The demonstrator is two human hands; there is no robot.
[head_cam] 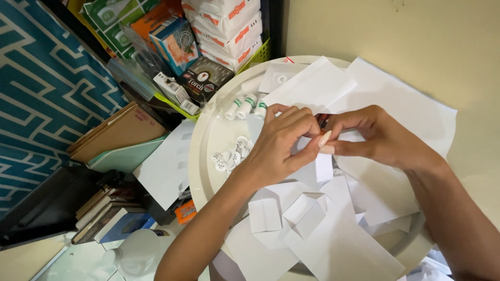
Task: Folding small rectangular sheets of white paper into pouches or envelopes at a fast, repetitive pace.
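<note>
**Paper slip pinched between two hands**

Small white folded paper slip (pixel 323 165) sits between both hands, over a round white tray (pixel 205 136). The left hand (pixel 281 143) and right hand (pixel 377 136) are both closed on it with fingertips. It looks light, limp and easily creased; edges seem the best hold. Loose white paper sheets (pixel 333 244) crowd beneath, small white round caps (pixel 229 156) lie just left of the left hand.

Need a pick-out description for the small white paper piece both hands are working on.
Start at the round white tray heaped with white paper. Above its middle, the left hand and right hand meet fingertip to fingertip. The small white paper piece hangs just below that pinch, the only slip lifted off the pile.
</note>
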